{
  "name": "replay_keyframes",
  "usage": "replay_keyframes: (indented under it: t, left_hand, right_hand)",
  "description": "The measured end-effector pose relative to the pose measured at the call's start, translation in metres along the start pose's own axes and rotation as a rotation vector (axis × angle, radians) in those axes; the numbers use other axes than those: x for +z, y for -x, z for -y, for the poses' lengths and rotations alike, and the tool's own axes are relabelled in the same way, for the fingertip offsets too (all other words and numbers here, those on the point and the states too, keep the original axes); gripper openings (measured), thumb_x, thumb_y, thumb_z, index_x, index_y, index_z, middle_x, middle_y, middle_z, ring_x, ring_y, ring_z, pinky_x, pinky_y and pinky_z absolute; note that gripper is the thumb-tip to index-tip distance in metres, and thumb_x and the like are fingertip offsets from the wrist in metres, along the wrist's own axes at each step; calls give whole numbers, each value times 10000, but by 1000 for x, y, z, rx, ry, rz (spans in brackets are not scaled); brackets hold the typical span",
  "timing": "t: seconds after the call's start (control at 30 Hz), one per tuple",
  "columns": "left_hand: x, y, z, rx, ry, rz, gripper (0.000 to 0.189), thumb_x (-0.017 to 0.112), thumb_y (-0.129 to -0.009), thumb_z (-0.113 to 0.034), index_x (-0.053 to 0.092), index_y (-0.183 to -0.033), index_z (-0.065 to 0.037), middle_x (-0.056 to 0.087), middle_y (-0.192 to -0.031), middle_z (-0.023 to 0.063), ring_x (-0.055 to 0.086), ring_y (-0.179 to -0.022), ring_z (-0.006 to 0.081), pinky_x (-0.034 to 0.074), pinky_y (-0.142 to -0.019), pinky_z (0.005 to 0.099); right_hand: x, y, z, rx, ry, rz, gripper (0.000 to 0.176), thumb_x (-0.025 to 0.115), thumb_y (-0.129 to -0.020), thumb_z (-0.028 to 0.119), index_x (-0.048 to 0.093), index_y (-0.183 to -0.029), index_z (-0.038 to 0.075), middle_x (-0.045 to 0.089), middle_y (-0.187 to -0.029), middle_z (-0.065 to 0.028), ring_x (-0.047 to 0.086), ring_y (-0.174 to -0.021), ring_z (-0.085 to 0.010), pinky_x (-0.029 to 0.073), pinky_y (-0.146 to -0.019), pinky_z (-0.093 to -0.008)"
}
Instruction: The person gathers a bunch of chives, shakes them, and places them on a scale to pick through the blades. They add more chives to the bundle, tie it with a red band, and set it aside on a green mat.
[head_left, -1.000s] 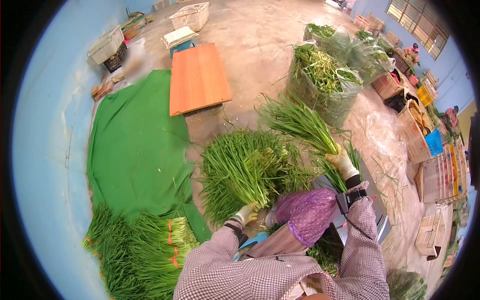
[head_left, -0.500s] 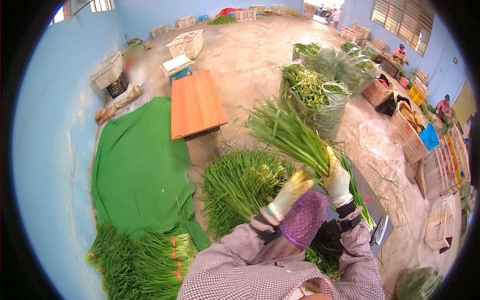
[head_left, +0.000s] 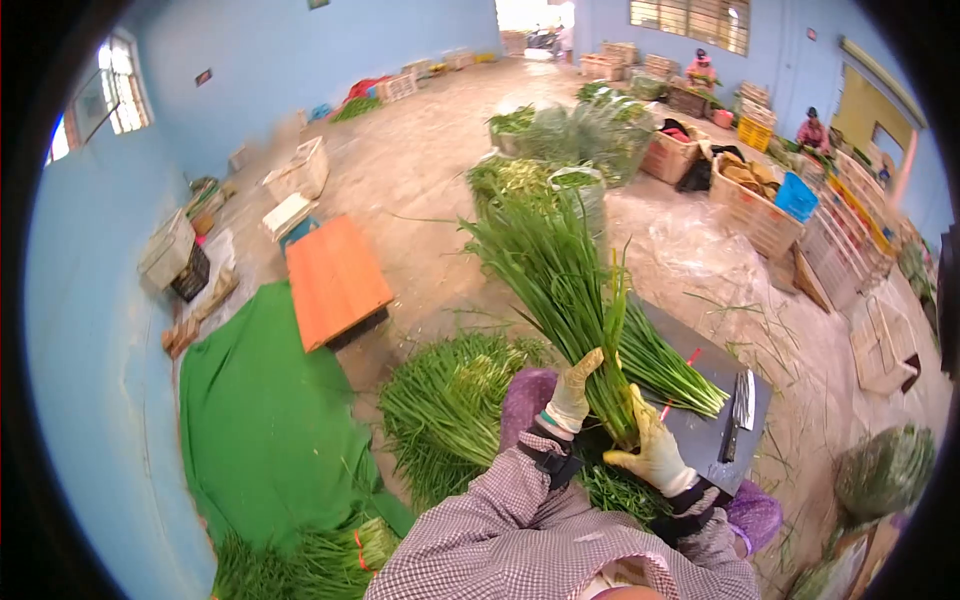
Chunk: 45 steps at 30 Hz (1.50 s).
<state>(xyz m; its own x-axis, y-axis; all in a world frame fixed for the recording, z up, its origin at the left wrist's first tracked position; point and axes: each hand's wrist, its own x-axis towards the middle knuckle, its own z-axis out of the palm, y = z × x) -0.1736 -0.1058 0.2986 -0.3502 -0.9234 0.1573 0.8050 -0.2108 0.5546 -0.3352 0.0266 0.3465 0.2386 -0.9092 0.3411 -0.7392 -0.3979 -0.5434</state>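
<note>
Chives (head_left: 555, 285), now upright: your right hand (head_left: 648, 457) fingers are clamping the base; left hand (head_left: 577, 392), off the pile (head_left: 450, 400), is pressing flat above.

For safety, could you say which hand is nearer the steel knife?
Right: the right hand, gripping green chives, lies left of the steel knife; the left hand, farther left.

**Concrete floor under the greens**

The bare concrete floor (head_left: 430, 190) carries nearly everything. A green cloth (head_left: 270, 420) lies spread at the left, with tied bundles (head_left: 330, 560) at its near edge. Just beyond the cloth sits a low orange board (head_left: 335, 280). A loose heap of greens (head_left: 450, 400) lies between the cloth and a grey slab (head_left: 700, 440), which bears a bunch of stalks (head_left: 665, 375) and a knife (head_left: 738, 415). Farther off are a crate (head_left: 300, 170), full sacks (head_left: 545, 180) and a clear plastic sheet (head_left: 700, 240).
</note>
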Motion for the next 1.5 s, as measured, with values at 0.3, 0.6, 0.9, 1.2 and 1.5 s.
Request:
replay_keyframes:
  t: [0.3, 0.6, 0.9, 1.2, 1.5]
  left_hand:
    - [34, -1, 70, -108, -427, 164, 340, 712, -940, -148, 604, -1235, -17, 665, -1131, 37, 633, -1026, 164, 529, -930, 320]
    - [59, 41, 149, -228, -701, 619, 432, 739, -915, -206, 585, -1258, 5, 690, -1135, 72, 612, -1021, 165, 492, -905, 321]
    - [41, 69, 189, -188, -1164, 831, 617, 725, -842, -185, 494, -1392, -24, 685, -1158, 222, 666, -1082, 362, 525, -918, 385]
    - [30, 84, 212, -224, -994, 839, 613, 753, -817, -129, 520, -1369, 2, 695, -1132, 214, 686, -1036, 306, 518, -917, 348]
    - [24, 79, 210, -139, -1084, 835, 610, 766, -814, -164, 528, -1347, 15, 711, -1122, 210, 701, -1027, 332, 543, -887, 376]
  right_hand:
    - [-130, 63, -89, 236, -185, -691, 279, 661, -917, 222, 664, -1099, 10, 631, -1161, -120, 574, -1134, -237, 431, -1009, -347]
    - [-165, 58, -100, 182, -470, -254, 899, 707, -897, 423, 261, -1560, 12, 429, -1509, -149, 402, -1380, -256, 305, -1154, -366]
    - [-178, 89, -41, 268, -926, -333, 405, 689, -947, 264, 636, -1248, -1, 684, -1103, -73, 627, -1000, -146, 510, -879, -293]
    - [-184, 119, -18, 329, -1116, -752, 402, 547, -1032, 271, 550, -1348, 23, 677, -1161, -102, 660, -1052, -176, 550, -942, -335]
    - [-267, 128, -22, 230, -794, -813, 424, 451, -1074, 308, 618, -1233, -48, 718, -1026, -129, 705, -985, -231, 550, -909, -337]
